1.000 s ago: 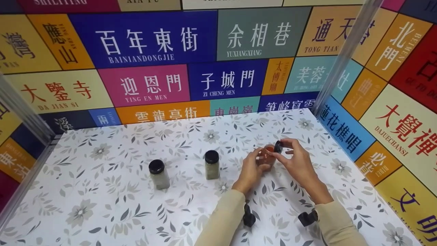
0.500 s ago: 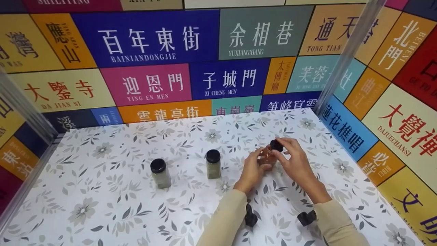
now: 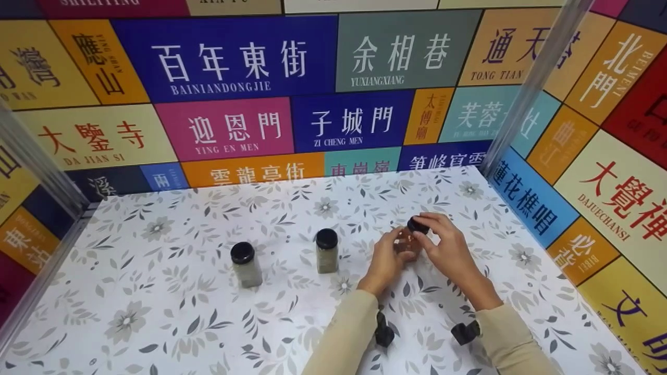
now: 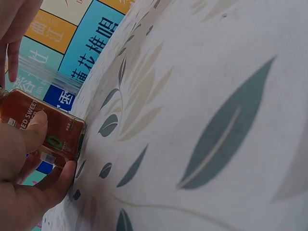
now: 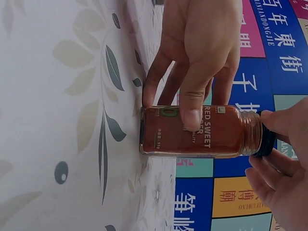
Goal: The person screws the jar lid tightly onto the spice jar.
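Note:
A glass spice jar of red powder, its label reading "RED SWEET", stands upright on the table at right of centre in the head view. My left hand grips its body, thumb across the label and fingers round the far side. The fingers and thumb of my right hand pinch a black lid by its edge. The lid sits over the threaded neck, which still shows below it in the right wrist view. In the left wrist view the lid is out of sight.
Two more spice jars with black lids and pale greenish contents, one jar nearer and another jar farther left, stand upright on the floral tabletop. Sign-printed panels wall the back and sides. Black wrist mounts hang at both sleeves.
My right hand has brought the lid from a tilted hold beside the jar's mouth, leftward and flat onto the neck. The left hand keeps its grip on the jar.

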{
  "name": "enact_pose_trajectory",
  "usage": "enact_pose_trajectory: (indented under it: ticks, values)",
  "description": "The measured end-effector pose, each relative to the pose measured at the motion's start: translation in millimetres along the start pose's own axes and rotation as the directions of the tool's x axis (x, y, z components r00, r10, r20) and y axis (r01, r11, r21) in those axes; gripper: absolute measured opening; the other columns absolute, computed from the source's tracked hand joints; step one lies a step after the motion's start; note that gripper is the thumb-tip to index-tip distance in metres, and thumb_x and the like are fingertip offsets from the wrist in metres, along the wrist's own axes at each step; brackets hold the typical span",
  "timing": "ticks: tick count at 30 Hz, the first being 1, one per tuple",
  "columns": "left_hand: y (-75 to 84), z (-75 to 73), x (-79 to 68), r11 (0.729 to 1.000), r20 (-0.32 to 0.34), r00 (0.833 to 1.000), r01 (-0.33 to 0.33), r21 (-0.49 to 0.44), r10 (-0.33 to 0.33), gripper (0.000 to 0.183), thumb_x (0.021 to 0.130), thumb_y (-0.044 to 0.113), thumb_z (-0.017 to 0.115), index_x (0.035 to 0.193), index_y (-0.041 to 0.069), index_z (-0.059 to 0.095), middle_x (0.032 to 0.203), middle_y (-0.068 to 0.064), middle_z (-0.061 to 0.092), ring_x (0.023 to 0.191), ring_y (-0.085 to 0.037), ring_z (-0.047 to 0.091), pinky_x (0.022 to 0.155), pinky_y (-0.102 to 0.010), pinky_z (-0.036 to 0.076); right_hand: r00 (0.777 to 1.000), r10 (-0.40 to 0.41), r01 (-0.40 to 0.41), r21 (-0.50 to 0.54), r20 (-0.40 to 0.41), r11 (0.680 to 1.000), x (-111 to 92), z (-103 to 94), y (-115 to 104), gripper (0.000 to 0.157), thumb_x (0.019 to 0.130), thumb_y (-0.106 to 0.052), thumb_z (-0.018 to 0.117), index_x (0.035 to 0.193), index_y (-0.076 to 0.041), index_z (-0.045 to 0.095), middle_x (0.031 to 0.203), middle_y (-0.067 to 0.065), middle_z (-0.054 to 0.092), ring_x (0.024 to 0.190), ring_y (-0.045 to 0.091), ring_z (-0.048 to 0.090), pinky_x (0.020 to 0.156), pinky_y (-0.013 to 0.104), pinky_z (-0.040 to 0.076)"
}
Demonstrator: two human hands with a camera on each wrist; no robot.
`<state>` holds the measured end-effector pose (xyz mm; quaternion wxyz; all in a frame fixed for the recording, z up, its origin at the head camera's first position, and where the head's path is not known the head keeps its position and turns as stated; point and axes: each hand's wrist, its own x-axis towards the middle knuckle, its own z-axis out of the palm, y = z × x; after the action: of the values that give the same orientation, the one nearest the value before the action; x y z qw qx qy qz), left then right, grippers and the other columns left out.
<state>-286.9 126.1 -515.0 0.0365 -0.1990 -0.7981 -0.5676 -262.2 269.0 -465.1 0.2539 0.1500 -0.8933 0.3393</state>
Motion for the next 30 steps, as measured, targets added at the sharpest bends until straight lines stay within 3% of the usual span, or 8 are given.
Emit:
enact_pose_trajectory:
  ticks: [3,6,14,22,30]
  values:
    - [-0.4,0.3,-1.1,1.0,-0.011,1.0,-0.009,0.009,0.009,0.051,0.084,0.004,0.075,0.132,-0.001,0.057,0.123,-0.019,0.065,0.111,-0.029,0.07,0.097,-0.025,0.056,1.0,0.015,-0.015,0.009,0.007,1.0,-1.0,1.1,-0.3,0.032,0.089,-0.002,0.073,0.121,-0.001,0.07,0.125,0.018,0.065,0.118,0.032,0.064,0.097,0.019,0.05]
    - [-1.8,1.0,-1.2,0.999,-0.025,0.999,-0.024,0.021,0.025,0.05,0.083,0.005,0.076,0.13,-0.002,0.059,0.12,-0.019,0.066,0.108,-0.028,0.071,0.097,-0.027,0.057,1.0,0.021,-0.021,0.007,0.004,1.0,-2.1,1.9,-0.2,0.031,0.089,-0.002,0.073,0.119,-0.001,0.07,0.125,0.018,0.066,0.118,0.032,0.064,0.095,0.01,0.045]
    - [-2.0,1.3,0.3,0.999,-0.024,0.999,-0.037,0.0,0.037,0.048,0.082,0.003,0.077,0.127,-0.002,0.06,0.118,-0.019,0.066,0.106,-0.029,0.071,0.096,-0.029,0.058,0.999,0.028,-0.028,0.004,-0.023,1.0,-3.3,2.9,2.2,0.032,0.086,-0.003,0.076,0.117,-0.002,0.071,0.123,0.016,0.067,0.112,0.031,0.066,0.08,0.045,0.054]
    - [-3.3,1.6,0.6,1.0,-0.025,0.999,-0.023,-0.014,0.023,0.045,0.082,0.002,0.077,0.124,-0.001,0.061,0.118,-0.019,0.066,0.107,-0.029,0.071,0.095,-0.024,0.057,0.995,0.099,-0.099,0.0,-0.028,0.995,-2.1,4.2,0.1,0.032,0.084,-0.007,0.079,0.114,-0.002,0.072,0.12,0.016,0.067,0.109,0.03,0.066,0.082,0.048,0.057]
    - [-2.6,0.9,-1.0,0.999,-0.034,0.999,-0.021,0.048,0.023,0.05,0.083,0.006,0.078,0.128,-0.002,0.06,0.12,-0.018,0.066,0.111,-0.029,0.069,0.1,-0.027,0.055,0.992,0.099,-0.1,-0.005,-0.083,0.995,-0.7,9.3,0.2,0.028,0.081,-0.01,0.082,0.105,0.001,0.073,0.114,0.018,0.065,0.104,0.031,0.065,0.081,0.05,0.056]
